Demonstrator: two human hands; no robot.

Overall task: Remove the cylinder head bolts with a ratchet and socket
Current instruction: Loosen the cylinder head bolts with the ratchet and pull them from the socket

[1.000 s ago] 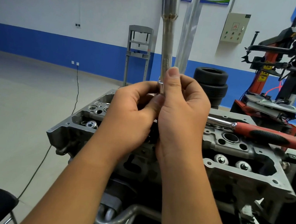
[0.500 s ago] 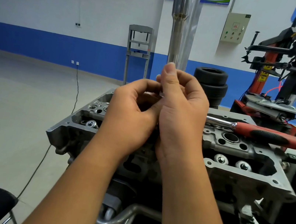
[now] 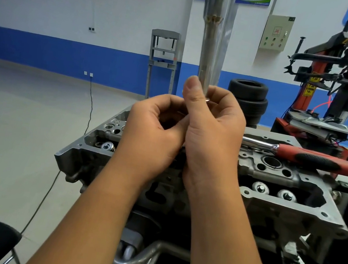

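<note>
Above the cylinder head [image 3: 290,196], both hands meet at chest height: the right hand [image 3: 212,135] pinches the lower end of a long socket extension [image 3: 209,46] held upright, thumb against its shaft, while the left hand [image 3: 155,129] curls its fingers beside it at the base, on what cannot be told. Behind the right hand, the red-handled ratchet [image 3: 314,159] lies flat on the head's top face.
</note>
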